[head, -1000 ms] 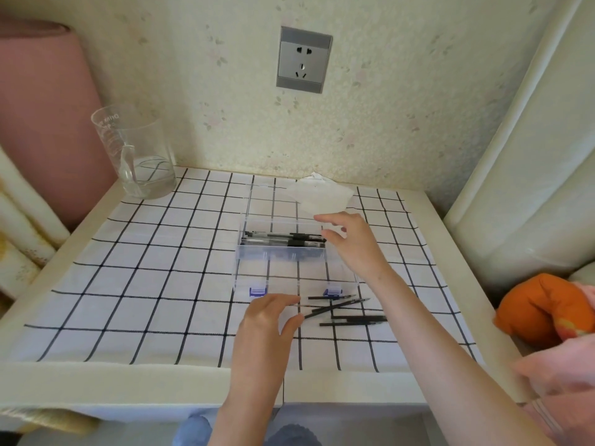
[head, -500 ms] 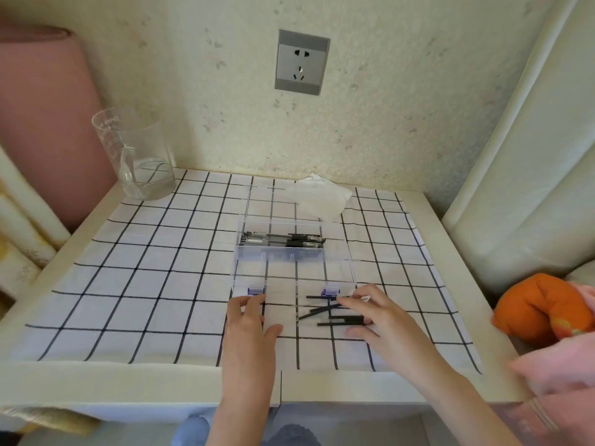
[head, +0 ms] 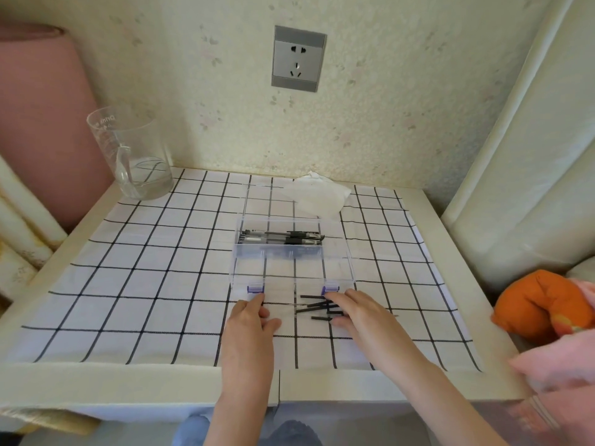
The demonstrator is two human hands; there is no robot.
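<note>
A clear plastic box (head: pixel 291 268) with two purple latches on its near edge stands mid-table. Several black pens (head: pixel 283 238) lie in its far part. Just in front of the box, several loose thin black sticks (head: pixel 314 309) lie on the cloth. My left hand (head: pixel 251 320) lies flat, and its fingertips touch the left latch (head: pixel 256 288). My right hand (head: pixel 359 312) rests over the right ends of the sticks, with its fingertips at the right latch (head: pixel 330 288). Neither hand holds anything.
A white cloth with a black grid (head: pixel 145 284) covers the small table. A clear measuring jug (head: pixel 132 156) stands at the back left, and a crumpled white tissue (head: pixel 318 197) lies behind the box. An orange and pink soft thing (head: pixel 544 310) lies at the right edge.
My right hand came back from the far side of the box to the sticks and the right latch. My left hand slid forward to the left latch.
</note>
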